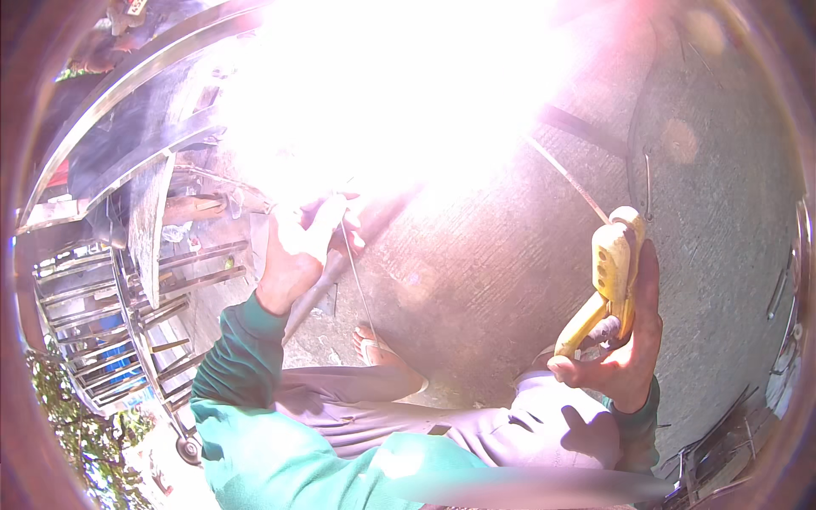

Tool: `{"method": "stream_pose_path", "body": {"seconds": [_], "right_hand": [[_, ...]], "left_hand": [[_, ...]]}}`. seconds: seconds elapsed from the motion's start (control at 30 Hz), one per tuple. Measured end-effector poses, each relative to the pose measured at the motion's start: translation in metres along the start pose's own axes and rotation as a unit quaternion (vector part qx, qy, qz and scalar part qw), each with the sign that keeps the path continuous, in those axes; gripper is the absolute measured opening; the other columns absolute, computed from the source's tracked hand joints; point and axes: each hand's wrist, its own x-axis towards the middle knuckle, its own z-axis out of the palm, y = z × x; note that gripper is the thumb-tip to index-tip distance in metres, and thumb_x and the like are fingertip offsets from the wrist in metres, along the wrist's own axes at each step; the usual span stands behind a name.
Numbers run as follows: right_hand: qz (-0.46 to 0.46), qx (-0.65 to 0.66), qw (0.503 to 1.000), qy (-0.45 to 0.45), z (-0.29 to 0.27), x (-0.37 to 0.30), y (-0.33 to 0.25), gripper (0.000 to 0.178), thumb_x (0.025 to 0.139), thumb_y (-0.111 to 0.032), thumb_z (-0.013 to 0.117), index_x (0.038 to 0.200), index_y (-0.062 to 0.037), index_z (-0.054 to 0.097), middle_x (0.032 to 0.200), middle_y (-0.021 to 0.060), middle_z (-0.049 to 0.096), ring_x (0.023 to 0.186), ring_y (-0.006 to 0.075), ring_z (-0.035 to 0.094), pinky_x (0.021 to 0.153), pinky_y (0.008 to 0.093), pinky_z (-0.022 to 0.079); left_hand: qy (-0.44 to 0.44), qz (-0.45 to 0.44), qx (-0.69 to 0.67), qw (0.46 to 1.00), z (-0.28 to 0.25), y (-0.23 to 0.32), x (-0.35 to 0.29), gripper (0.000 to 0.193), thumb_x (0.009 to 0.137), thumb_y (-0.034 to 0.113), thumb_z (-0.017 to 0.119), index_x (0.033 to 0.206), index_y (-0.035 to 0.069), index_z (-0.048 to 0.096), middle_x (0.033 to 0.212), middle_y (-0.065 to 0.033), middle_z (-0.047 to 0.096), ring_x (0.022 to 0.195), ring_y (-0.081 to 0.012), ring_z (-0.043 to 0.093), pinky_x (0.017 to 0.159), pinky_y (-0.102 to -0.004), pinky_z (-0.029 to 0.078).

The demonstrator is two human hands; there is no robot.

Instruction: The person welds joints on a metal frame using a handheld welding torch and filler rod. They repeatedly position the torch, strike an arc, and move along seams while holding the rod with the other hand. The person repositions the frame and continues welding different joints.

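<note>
On the right, my right hand (625,361) is closed around the lever and handle of a yellow welding electrode holder (616,259). A thin welding rod (568,177) sticks out of its jaws and runs up-left into a strong white glare. My left hand (306,242) is at left centre, its upper part washed out by the light. Its fingers look pinched on a thin metal rod (359,289) that slants down toward my foot. Right beside those fingers lies a metal tube (316,299), slanting up-right; whether the hand touches it is hard to tell. Glare hides the tube's far end.
A barred metal frame (127,319) stands at the left, with a flat board (151,229) above it. My sandalled foot (387,361) rests on the concrete floor (476,289). Loose metal rods and scraps (722,446) lie at lower right. A bent rod (648,183) lies beyond the holder.
</note>
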Motion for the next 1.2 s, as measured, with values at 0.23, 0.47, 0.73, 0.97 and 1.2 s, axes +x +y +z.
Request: {"method": "stream_pose_path", "body": {"seconds": [0.23,0.47,0.73,0.97,1.2], "right_hand": [[0.047,0.009,0.999,0.024,-0.0001,-0.0018,-0.0052,0.133,0.043,-0.027,0.092,0.146,0.0134,0.019,0.135,0.0295,0.049,0.124,0.0395,0.054,0.103,0.0410,0.046],[0.054,-0.012,0.998,0.008,-0.0016,-0.0008,-0.0050,0.130,0.046,-0.027,0.092,0.147,0.0120,0.020,0.133,0.0327,0.051,0.121,0.0414,0.056,0.102,0.0419,0.047],[0.067,0.002,0.998,0.003,-0.0008,-0.0018,-0.0045,0.130,0.046,-0.027,0.092,0.148,0.0082,0.021,0.134,0.0312,0.051,0.120,0.0411,0.057,0.101,0.0422,0.048],[0.058,-0.006,0.998,-0.009,-0.0009,-0.0008,-0.0044,0.128,0.049,-0.027,0.091,0.150,0.0059,0.020,0.134,0.0304,0.051,0.116,0.0397,0.060,0.095,0.0407,0.052],[0.041,0.017,0.999,-0.018,-0.0001,-0.0013,-0.0015,0.129,0.051,-0.035,0.089,0.150,0.0054,0.018,0.135,0.0268,0.048,0.117,0.0341,0.058,0.093,0.0387,0.052]], "left_hand": [[-0.032,-0.008,-0.031,0.999,-0.0021,-0.0073,0.0037,0.027,0.102,0.017,0.051,0.116,-0.005,0.061,0.079,-0.0060,0.064,0.064,-0.0120,0.065,0.056,-0.0222,0.049],[-0.033,-0.011,-0.040,0.999,0.0009,-0.0064,0.0049,0.027,0.102,0.016,0.051,0.117,-0.005,0.060,0.079,-0.0061,0.064,0.064,-0.0120,0.065,0.056,-0.0216,0.050],[-0.031,-0.008,-0.041,0.999,0.0002,-0.0082,0.0048,0.027,0.102,0.016,0.051,0.116,-0.004,0.060,0.079,-0.0059,0.064,0.064,-0.0120,0.065,0.055,-0.0216,0.049],[-0.026,-0.009,-0.019,0.999,-0.0002,-0.0051,0.0047,0.027,0.102,0.018,0.052,0.116,-0.004,0.061,0.078,-0.0057,0.064,0.063,-0.0122,0.065,0.054,-0.0218,0.050],[-0.006,-0.029,-0.018,0.999,0.0006,-0.0042,0.0040,0.029,0.101,0.021,0.055,0.112,-0.004,0.063,0.080,-0.0059,0.064,0.064,-0.0126,0.065,0.055,-0.0223,0.051]]}}
